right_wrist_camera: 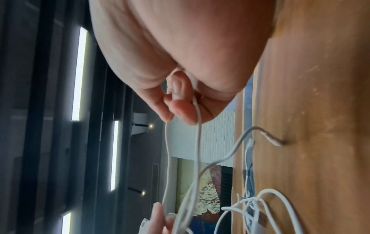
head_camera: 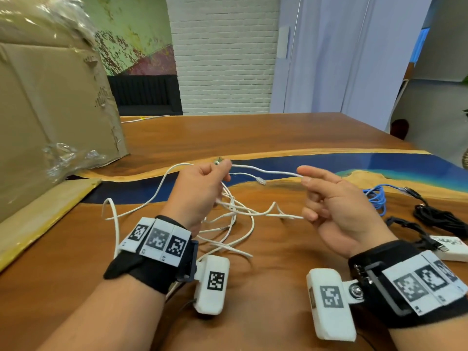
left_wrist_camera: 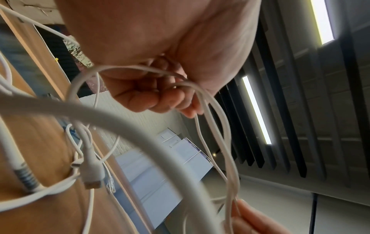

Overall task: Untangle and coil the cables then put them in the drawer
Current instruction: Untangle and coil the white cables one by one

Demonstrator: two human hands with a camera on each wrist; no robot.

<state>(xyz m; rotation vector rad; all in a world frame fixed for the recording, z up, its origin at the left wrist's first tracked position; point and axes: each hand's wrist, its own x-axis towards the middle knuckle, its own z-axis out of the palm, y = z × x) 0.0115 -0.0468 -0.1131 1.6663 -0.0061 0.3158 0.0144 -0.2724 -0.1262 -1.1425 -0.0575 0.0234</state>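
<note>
Above the wooden table (head_camera: 253, 287), I have both hands raised with a white cable (head_camera: 268, 171) stretched between them. My left hand (head_camera: 200, 191) sits at about 10 o'clock from the middle of the head view, its fingers curled round several white strands and its fingertips pinching a small metal connector (head_camera: 218, 162). My right hand (head_camera: 336, 206), at about 3 o'clock from the left one, pinches the upper strand between thumb and forefinger, while its lower fingers curl on a second strand. Beneath and between the hands, the tangle of white cables (head_camera: 233, 211) lies on the table, with loops trailing out toward 9 o'clock. A blue cable (head_camera: 377, 198) and a black cable (head_camera: 440, 219) lie at 3 o'clock, beyond my right hand. A cardboard box (head_camera: 50, 97) stands at 10 o'clock.
</note>
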